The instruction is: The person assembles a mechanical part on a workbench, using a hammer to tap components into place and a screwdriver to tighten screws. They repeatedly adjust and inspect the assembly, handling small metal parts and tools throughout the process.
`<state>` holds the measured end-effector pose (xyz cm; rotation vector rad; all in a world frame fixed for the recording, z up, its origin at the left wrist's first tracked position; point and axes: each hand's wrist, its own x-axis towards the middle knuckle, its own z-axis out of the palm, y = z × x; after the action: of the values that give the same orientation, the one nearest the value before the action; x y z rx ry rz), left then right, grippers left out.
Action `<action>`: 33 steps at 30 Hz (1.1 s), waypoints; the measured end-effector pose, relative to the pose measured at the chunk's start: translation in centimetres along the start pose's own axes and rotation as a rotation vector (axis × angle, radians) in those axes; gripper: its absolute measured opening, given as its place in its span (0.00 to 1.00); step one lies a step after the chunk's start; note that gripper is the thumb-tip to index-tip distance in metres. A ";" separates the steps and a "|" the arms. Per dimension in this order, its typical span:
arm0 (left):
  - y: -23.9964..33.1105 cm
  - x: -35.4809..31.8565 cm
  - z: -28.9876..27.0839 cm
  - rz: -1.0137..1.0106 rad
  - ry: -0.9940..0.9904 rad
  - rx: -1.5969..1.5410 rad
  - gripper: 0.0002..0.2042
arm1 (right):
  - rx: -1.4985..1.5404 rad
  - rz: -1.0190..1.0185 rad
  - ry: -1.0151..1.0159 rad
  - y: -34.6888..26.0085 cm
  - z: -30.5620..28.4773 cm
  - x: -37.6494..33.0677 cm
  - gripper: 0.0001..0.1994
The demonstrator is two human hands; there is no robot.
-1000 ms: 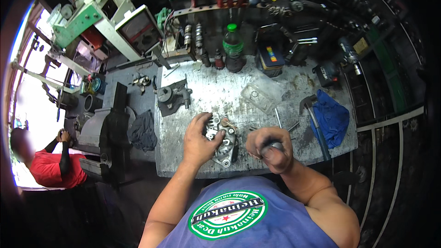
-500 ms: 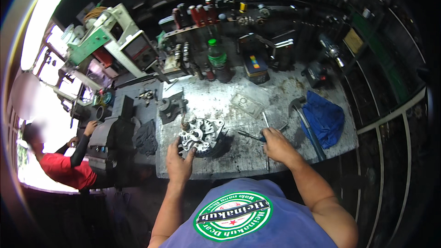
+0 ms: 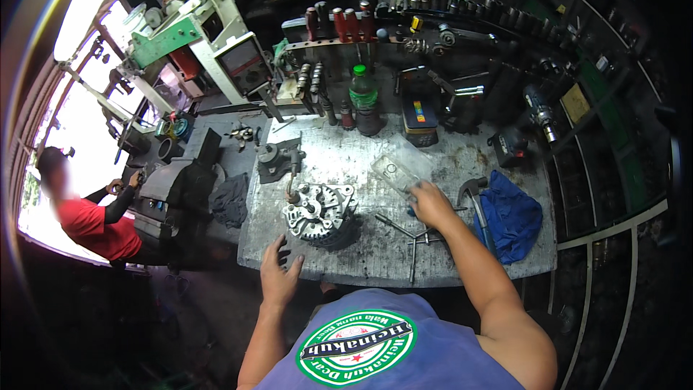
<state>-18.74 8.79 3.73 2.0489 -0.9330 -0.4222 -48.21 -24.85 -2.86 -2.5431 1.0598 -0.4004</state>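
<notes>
A silver alternator (image 3: 317,217) sits on the worn metal-topped bench (image 3: 361,263), left of its middle. Just off its near left side is my left hand (image 3: 280,274), holding nothing, with fingers apart. My right hand (image 3: 433,206) has curled fingers near the clear plastic packet (image 3: 392,172). A dark blue-green screwdriver handle (image 3: 411,211) shows at the edge of that hand; the rest of it is hidden. Below the right wrist lies a three-armed wrench (image 3: 413,260), partly covered by the forearm.
A hammer (image 3: 481,217) leans on a blue cloth (image 3: 516,217) at the right. Behind stand a green-capped bottle (image 3: 364,101), a dark tin (image 3: 419,121) and a red-handled screwdriver rack (image 3: 346,25). At left, a person in red (image 3: 101,224) works by a vise (image 3: 170,195).
My left hand has come off the alternator toward me. My right hand has moved up toward the plastic packet with the screwdriver, uncovering more of the three-armed wrench. The view has shifted slightly.
</notes>
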 end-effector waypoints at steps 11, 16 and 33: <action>-4.1 -1.1 -2.0 -0.066 -0.117 -0.003 0.29 | -0.482 -0.154 -0.115 -0.6 4.7 14.4 0.10; -6.0 -0.3 -4.4 -0.102 -0.081 -0.025 0.28 | -0.535 -0.178 -0.186 -1.1 4.5 14.2 0.09; -6.0 5.6 -4.1 0.151 -0.259 -0.045 0.26 | -0.506 -0.043 -0.100 -0.2 5.1 12.7 0.09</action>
<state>-9.81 9.14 1.58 1.8965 -1.2125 -0.6312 -37.48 -32.83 -5.79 -2.9880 1.1897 -0.0080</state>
